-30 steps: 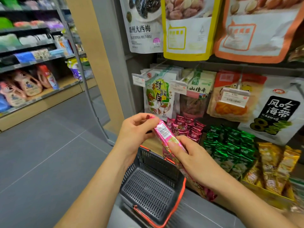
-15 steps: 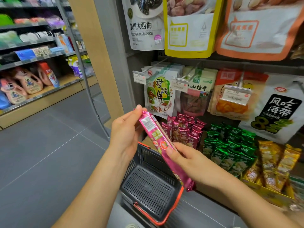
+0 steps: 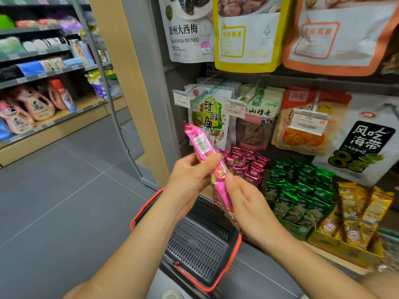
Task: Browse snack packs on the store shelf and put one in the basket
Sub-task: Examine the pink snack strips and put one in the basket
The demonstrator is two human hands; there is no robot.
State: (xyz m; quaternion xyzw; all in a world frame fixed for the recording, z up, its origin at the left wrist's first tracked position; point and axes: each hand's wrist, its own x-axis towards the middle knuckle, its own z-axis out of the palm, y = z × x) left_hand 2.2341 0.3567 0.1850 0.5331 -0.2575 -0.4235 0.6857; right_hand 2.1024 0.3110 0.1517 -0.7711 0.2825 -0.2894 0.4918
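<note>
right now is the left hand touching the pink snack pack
Touching. The head view shows the left hand pinching the pink snack pack near its middle, fingers lying right over the wrapper with no gap.

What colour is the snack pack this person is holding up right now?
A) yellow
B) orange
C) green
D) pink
D: the left hand and right hand together hold a long pink snack pack; the green packs and yellow packs sit on the shelf.

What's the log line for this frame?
phase: inspecting | left hand: holds pink snack pack | right hand: holds same pack | basket: below, pack not in
</note>
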